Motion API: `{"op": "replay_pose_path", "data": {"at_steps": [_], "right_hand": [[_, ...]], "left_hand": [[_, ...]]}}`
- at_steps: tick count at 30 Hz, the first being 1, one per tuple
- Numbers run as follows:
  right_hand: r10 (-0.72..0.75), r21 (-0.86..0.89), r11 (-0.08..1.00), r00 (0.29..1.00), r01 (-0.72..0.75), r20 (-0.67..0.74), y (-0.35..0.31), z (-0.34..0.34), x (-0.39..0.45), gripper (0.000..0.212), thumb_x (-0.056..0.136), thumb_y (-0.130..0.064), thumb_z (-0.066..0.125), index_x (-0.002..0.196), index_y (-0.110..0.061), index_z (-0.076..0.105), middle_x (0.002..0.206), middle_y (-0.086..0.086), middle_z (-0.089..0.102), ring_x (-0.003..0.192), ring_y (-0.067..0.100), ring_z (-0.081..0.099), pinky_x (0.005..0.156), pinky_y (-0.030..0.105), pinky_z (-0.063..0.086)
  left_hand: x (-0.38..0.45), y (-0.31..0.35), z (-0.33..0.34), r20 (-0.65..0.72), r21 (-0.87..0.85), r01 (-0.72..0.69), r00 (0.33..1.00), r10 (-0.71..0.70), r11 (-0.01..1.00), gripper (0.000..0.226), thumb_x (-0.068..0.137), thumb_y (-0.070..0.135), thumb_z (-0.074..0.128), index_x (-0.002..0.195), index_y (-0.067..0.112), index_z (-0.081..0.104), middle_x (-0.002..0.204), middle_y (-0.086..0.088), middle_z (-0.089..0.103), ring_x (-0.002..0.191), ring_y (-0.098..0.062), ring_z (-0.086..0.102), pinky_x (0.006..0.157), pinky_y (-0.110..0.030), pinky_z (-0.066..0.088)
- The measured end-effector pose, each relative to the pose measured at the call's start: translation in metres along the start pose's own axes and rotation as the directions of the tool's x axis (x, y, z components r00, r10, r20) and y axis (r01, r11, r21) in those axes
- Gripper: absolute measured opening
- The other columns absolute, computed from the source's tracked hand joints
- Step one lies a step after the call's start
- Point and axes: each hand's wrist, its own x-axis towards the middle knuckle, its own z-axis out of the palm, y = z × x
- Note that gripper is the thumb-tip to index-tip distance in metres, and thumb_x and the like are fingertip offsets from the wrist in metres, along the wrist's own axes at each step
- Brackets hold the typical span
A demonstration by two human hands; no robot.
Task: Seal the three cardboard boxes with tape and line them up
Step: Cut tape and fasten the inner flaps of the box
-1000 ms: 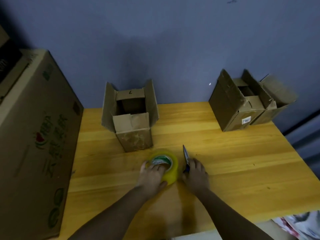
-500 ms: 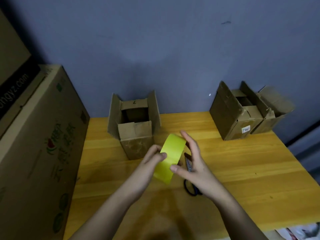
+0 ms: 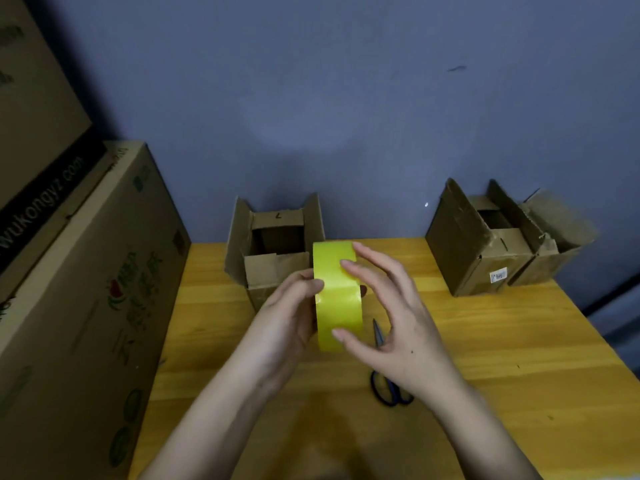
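Observation:
I hold a yellow tape roll (image 3: 337, 292) on edge above the wooden table (image 3: 502, 341). My left hand (image 3: 287, 317) grips its left side. My right hand (image 3: 388, 317) curls around its right side, with fingertips on the outer band and the thumb near the bottom. Behind the roll stands an open cardboard box (image 3: 273, 244) with its flaps up. At the back right, a second open box (image 3: 481, 244) and a third box (image 3: 554, 237) stand side by side, touching.
Blue-handled scissors (image 3: 389, 382) lie on the table under my right hand. A large printed carton (image 3: 86, 289) stands along the table's left side, with another carton (image 3: 31, 116) on top. A blue-grey wall is close behind the boxes.
Both hands lifted the tape roll off the table and raised it higher in front of the left box. My right hand left the scissors lying on the table.

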Motion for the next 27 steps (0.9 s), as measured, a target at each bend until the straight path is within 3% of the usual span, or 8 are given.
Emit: {"op": "replay_pose_path", "data": {"at_steps": [4,7,9,13,15,20,24,27], "right_hand": [[-0.03,0.041,0.999,0.996,0.033,-0.087,-0.001,0.001,-0.002,0.039,0.086,-0.037,0.066,0.122,-0.023,0.062,0.14,-0.006,0.044,0.129,0.016,0.046,0.097,0.044,0.048],[0.0,0.1,0.995,0.987,0.017,-0.164,-0.002,0.005,-0.004,0.028,0.086,-0.029,0.066,0.112,-0.017,0.068,0.132,-0.003,0.051,0.125,0.015,0.05,0.096,0.04,0.048],[0.017,0.116,0.993,0.99,-0.001,-0.137,-0.001,0.007,-0.004,0.032,0.083,-0.03,0.069,0.112,-0.019,0.066,0.134,-0.004,0.048,0.128,0.013,0.047,0.1,0.037,0.046],[0.06,0.104,0.992,0.996,-0.068,0.071,0.0,0.007,-0.004,0.062,0.073,-0.043,0.073,0.127,-0.038,0.044,0.148,-0.018,0.028,0.137,0.005,0.032,0.107,0.029,0.038],[0.08,0.09,0.992,0.994,-0.087,0.08,-0.001,0.006,-0.002,0.064,0.07,-0.044,0.075,0.124,-0.044,0.041,0.146,-0.023,0.026,0.135,0.0,0.032,0.106,0.026,0.037],[0.06,0.074,0.995,0.996,-0.064,0.062,-0.006,0.003,0.005,0.054,0.071,-0.043,0.075,0.115,-0.041,0.046,0.142,-0.022,0.03,0.131,0.0,0.037,0.103,0.025,0.04],[0.028,0.032,0.999,1.0,-0.028,0.001,-0.006,0.009,0.004,0.031,0.074,-0.039,0.074,0.086,-0.033,0.047,0.134,-0.018,0.037,0.127,0.003,0.041,0.097,0.019,0.041],[0.017,0.032,0.999,0.997,-0.014,-0.075,-0.005,0.013,0.001,0.034,0.077,-0.042,0.07,0.101,-0.029,0.049,0.131,-0.014,0.039,0.122,0.001,0.044,0.093,0.017,0.042]], "left_hand": [[-0.001,0.005,0.007,-0.073,-0.008,0.024,0.997,-0.024,1.0,0.059,0.078,0.025,0.06,0.129,-0.003,0.051,0.123,-0.026,0.059,0.101,-0.028,0.059,0.081,-0.037,0.045],[-0.001,0.006,0.01,-0.079,0.004,0.038,0.996,-0.038,0.999,0.053,0.08,0.035,0.053,0.123,0.004,0.058,0.111,-0.019,0.067,0.091,-0.023,0.064,0.074,-0.035,0.047],[0.0,0.004,0.011,-0.107,0.023,0.021,0.994,-0.019,1.0,0.048,0.083,0.039,0.052,0.12,0.009,0.062,0.107,-0.011,0.071,0.089,-0.02,0.066,0.073,-0.034,0.047],[0.001,0.006,0.012,-0.173,0.037,0.041,0.984,-0.034,0.998,0.04,0.092,0.041,0.048,0.118,0.015,0.064,0.106,-0.011,0.072,0.096,-0.024,0.067,0.081,-0.04,0.05],[0.002,0.009,0.011,-0.167,0.067,0.046,0.985,-0.035,0.997,0.041,0.092,0.043,0.048,0.12,0.017,0.063,0.107,-0.01,0.071,0.096,-0.023,0.067,0.077,-0.037,0.051],[0.002,0.013,0.01,-0.183,0.074,0.013,0.983,0.0,0.997,0.038,0.093,0.039,0.048,0.119,0.015,0.064,0.1,-0.009,0.073,0.081,-0.017,0.069,0.056,-0.025,0.052],[0.002,0.015,0.012,-0.201,0.076,-0.002,0.979,0.017,0.997,0.037,0.095,0.039,0.046,0.115,0.014,0.064,0.097,-0.008,0.073,0.079,-0.017,0.07,0.054,-0.023,0.051],[0.003,0.017,0.013,-0.194,0.102,-0.02,0.98,0.04,0.995,0.039,0.096,0.04,0.044,0.116,0.013,0.064,0.1,-0.007,0.073,0.084,-0.018,0.07,0.056,-0.023,0.051]]}}
